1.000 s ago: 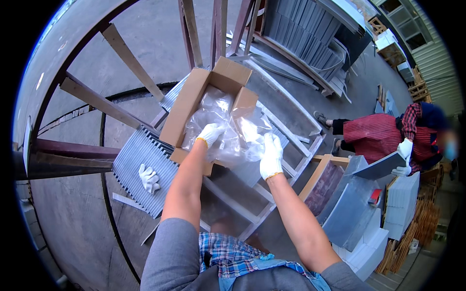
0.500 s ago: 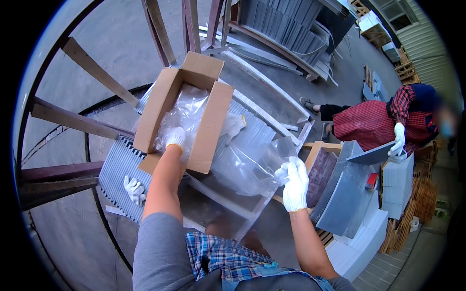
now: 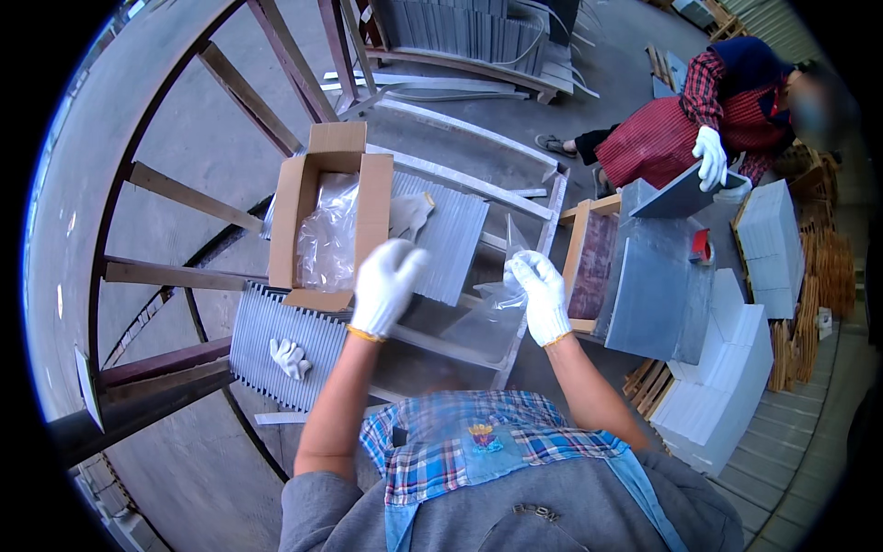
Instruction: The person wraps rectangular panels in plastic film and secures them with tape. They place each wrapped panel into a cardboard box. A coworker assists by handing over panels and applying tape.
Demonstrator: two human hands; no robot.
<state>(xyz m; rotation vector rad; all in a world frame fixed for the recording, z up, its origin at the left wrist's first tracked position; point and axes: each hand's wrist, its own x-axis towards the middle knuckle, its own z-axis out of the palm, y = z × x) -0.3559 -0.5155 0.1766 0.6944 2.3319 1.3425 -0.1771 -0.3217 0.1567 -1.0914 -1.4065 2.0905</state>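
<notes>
In a white knit glove, my right hand pinches a clear plastic bag, which hangs down to the left of the fingers. My left hand, gloved too, is in the air beside the box's right flap, slightly blurred, fingers apart and holding nothing. An open cardboard box stands beyond it, with crumpled clear plastic bags inside. To the right of the box a loose white glove lies on grey ribbed sheets. Another white glove rests on the ribbed stack at the left.
A metal frame runs under the box, with upright posts at the left. At the right a co-worker in white gloves handles a dark panel. Near it are a red tape roll, grey panels and white block stacks.
My left hand has come out of the box and moved right, towards my right hand. The bag in my right hand is now more bunched and hangs lower. The view has shifted.
</notes>
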